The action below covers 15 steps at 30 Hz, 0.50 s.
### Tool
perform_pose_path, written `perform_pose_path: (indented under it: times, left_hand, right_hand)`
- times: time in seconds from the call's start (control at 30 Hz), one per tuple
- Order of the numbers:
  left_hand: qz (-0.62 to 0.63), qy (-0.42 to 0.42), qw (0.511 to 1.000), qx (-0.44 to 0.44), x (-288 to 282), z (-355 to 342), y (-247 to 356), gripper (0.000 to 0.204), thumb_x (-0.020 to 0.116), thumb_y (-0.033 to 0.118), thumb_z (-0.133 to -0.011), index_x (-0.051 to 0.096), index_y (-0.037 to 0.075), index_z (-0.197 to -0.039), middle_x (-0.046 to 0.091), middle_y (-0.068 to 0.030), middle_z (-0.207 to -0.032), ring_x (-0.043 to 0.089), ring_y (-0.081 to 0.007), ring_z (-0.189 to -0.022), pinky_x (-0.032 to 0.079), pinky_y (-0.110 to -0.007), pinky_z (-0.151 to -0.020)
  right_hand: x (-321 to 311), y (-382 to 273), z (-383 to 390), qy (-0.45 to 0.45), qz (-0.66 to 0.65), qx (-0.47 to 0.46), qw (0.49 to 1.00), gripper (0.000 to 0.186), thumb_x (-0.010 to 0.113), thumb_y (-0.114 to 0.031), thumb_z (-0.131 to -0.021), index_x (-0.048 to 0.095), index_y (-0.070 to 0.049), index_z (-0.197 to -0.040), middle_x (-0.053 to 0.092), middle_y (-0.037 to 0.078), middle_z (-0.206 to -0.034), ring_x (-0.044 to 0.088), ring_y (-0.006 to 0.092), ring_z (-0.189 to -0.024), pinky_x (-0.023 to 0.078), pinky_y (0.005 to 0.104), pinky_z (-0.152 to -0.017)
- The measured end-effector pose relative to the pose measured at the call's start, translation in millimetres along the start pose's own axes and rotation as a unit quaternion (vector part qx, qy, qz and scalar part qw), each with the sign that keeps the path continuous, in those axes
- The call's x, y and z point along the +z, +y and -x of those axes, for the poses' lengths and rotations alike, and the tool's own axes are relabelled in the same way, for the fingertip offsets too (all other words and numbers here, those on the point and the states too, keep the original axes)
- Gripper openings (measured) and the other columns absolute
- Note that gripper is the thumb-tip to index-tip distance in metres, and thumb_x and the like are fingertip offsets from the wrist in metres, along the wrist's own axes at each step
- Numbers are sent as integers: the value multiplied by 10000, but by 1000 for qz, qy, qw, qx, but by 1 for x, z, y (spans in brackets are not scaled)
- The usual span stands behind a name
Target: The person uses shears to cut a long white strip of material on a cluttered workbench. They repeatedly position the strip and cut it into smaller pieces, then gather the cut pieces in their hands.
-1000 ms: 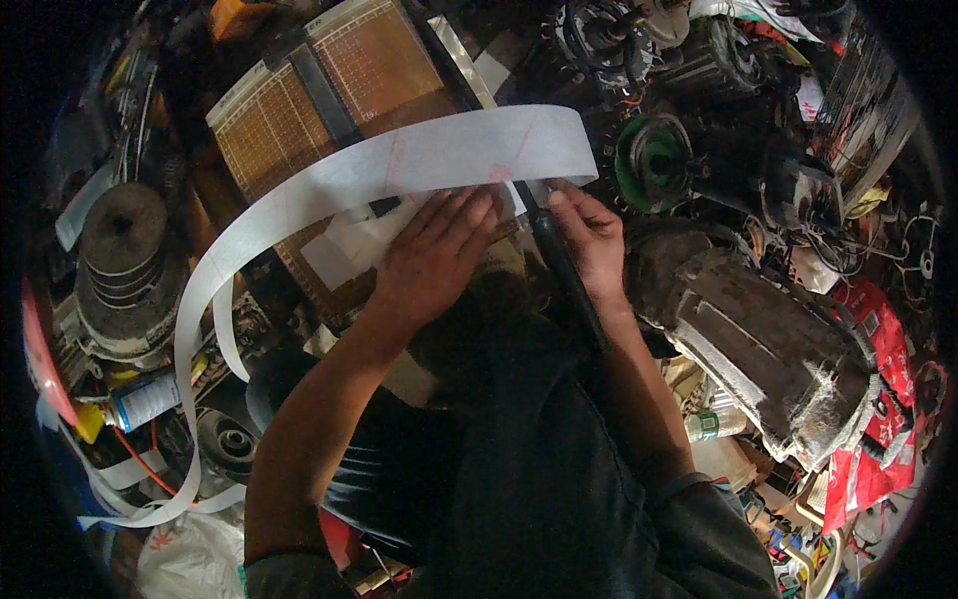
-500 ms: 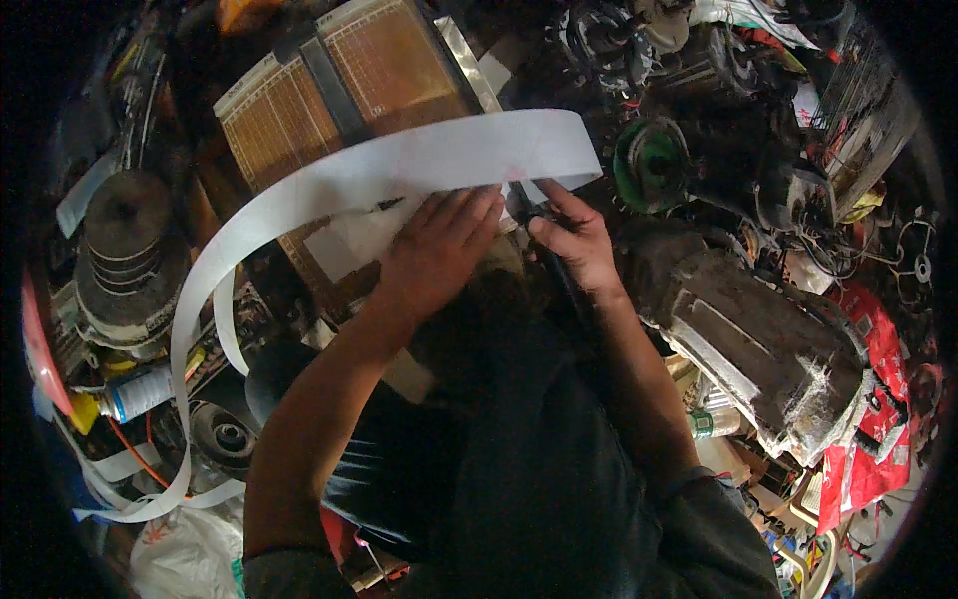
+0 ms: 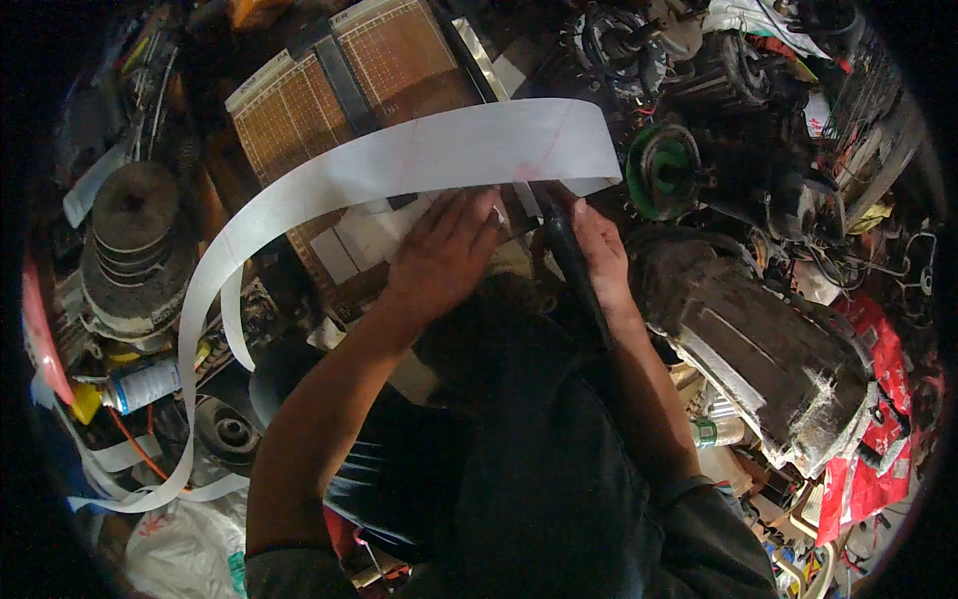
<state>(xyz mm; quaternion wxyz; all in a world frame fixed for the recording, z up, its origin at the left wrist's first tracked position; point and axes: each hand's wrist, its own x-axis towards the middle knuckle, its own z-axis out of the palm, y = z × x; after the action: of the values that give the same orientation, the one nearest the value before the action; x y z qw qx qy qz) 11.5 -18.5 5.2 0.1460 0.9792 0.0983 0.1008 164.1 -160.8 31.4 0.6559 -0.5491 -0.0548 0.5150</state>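
Observation:
A long white strip of stiff paper or sheet [image 3: 459, 143] arcs across the view, its near part standing above a brown gridded paper cutter [image 3: 399, 70]. My left hand [image 3: 444, 245] lies flat on the cutter's board, fingers stretched forward under the strip's lower edge. The fingertips are partly hidden there. My right hand [image 3: 605, 255] is closed round the cutter's black handle [image 3: 574, 255], at the right edge of the board. Several small white cut pieces [image 3: 339, 250] lie on the board beside my left hand.
Coiled strip hangs down the left side, past a spray can [image 3: 148, 386] and a stacked round metal part [image 3: 135, 240]. To the right are a green-rimmed motor part [image 3: 664, 172], a greasy metal housing [image 3: 763, 349] and red packaging [image 3: 873, 349].
The black handle looks larger and has shifted right and towards me, with my right hand turning along with it. My left hand stays on the board. The whole view has shifted slightly.

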Motion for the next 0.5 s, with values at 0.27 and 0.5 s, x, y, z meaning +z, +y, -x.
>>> perform_pose_path:
  times: [0.27, 0.5]
  left_hand:
    - [12, -40, 999, 35, -1, -4, 0, 395, 538, 122, -863, 558, 61, -1252, 509, -111, -1390, 497, -264, -1290, 367, -429, -1108]
    - [37, -43, 998, 23, -2, -4, -2, 416, 547, 95, -837, 567, 44, -1250, 502, -118, -1400, 495, -287, -1285, 370, -444, -1112]
  right_hand:
    - [-9, 17, -13, 70, 77, -44, 994, 263, 624, -114, -957, 670, -3, -1191, 683, -24, -952, 566, 41, -818, 463, 197, -736]
    - [-2, 16, -16, 101, 56, -48, 992, 249, 643, -17, -913, 688, 15, -1156, 703, 6, -967, 585, 53, -829, 473, 201, -745]
